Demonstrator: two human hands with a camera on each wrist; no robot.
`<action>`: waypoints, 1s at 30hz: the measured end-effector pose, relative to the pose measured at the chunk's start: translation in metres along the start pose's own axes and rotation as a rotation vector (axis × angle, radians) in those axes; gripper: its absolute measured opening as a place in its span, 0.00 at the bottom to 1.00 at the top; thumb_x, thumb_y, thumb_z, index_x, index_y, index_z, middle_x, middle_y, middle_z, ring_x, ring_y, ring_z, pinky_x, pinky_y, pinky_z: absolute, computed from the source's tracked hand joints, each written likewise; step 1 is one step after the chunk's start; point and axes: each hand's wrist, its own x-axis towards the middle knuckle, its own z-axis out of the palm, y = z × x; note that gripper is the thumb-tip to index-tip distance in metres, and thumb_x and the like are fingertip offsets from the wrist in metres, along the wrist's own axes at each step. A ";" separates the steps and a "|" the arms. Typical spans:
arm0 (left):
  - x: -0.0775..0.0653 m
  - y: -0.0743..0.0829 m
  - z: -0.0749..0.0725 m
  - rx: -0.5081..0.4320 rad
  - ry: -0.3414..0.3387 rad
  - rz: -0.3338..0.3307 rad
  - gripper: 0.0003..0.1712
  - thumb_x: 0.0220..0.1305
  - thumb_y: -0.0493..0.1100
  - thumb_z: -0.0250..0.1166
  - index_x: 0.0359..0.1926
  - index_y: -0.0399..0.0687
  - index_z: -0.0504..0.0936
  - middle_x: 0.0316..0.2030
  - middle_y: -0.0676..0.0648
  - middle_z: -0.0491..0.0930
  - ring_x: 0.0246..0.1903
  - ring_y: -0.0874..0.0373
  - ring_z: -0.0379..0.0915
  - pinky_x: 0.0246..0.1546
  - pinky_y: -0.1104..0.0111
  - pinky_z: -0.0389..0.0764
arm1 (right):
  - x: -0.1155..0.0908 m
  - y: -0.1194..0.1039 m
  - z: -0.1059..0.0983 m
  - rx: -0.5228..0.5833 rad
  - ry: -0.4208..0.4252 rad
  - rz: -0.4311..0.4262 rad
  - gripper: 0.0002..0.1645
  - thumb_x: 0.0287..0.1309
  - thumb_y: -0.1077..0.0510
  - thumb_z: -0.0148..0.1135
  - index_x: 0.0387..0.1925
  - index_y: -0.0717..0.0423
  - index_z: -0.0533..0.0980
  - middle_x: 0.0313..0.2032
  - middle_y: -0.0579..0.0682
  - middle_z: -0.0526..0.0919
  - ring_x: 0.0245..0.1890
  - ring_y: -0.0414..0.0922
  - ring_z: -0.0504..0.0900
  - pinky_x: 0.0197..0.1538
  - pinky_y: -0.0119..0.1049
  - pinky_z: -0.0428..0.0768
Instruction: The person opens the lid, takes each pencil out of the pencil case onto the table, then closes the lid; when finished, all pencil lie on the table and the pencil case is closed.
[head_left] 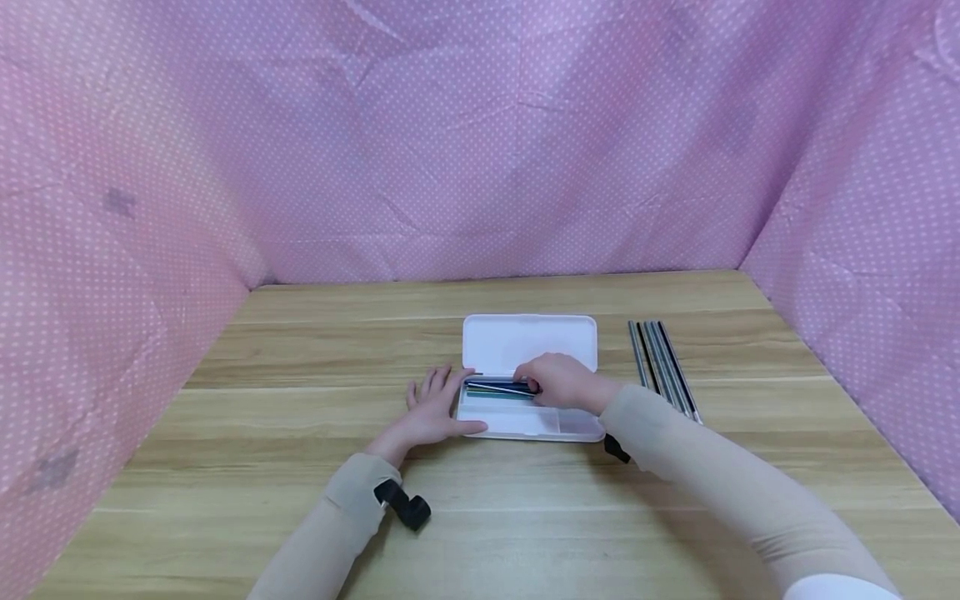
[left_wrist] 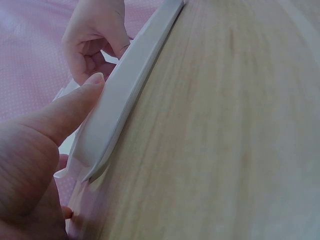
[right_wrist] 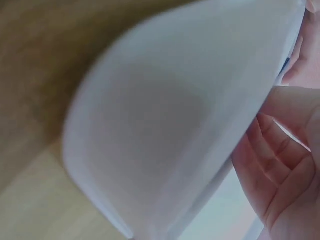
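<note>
A white pencil case (head_left: 506,423) lies unfolded on the table, its lid (head_left: 517,340) tipped back. Several dark and green pencils (head_left: 495,387) lie lengthwise in its rear compartment, one slanting across the others. My left hand (head_left: 429,415) spreads around the case's left end, the straight thumb resting on the front rim, also seen in the left wrist view. Over the right part of the compartment, my right hand (head_left: 564,383) bends its fingers and pinches the right end of a pencil. Its palm shows in the right wrist view, where the case wall hides the fingertips.
Right of the case, several grey and black pencils (head_left: 662,362) lie side by side, partly behind the right forearm. A small divided compartment (head_left: 579,423) sits at the case's front right. Pink dotted cloth (head_left: 480,167) hangs around the wooden table (head_left: 337,333).
</note>
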 end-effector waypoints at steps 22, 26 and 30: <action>0.000 0.001 0.000 0.024 0.011 -0.007 0.50 0.50 0.65 0.68 0.71 0.62 0.55 0.73 0.37 0.43 0.71 0.37 0.31 0.63 0.37 0.29 | -0.003 0.015 -0.015 0.243 -0.016 -0.023 0.19 0.57 0.65 0.63 0.52 0.54 0.78 0.34 0.46 0.81 0.37 0.40 0.78 0.46 0.37 0.78; 0.000 0.001 0.001 0.023 0.003 -0.015 0.51 0.50 0.65 0.68 0.71 0.63 0.54 0.73 0.37 0.42 0.72 0.37 0.31 0.63 0.38 0.28 | -0.004 0.018 -0.019 0.298 0.033 -0.027 0.19 0.57 0.64 0.63 0.52 0.56 0.77 0.34 0.47 0.81 0.38 0.42 0.80 0.46 0.38 0.79; -0.001 0.001 0.001 0.023 -0.004 -0.023 0.51 0.50 0.65 0.68 0.71 0.64 0.53 0.74 0.37 0.40 0.72 0.38 0.30 0.64 0.38 0.27 | -0.006 0.021 -0.023 0.361 0.090 -0.021 0.20 0.57 0.64 0.63 0.53 0.58 0.77 0.36 0.49 0.82 0.40 0.45 0.81 0.48 0.40 0.79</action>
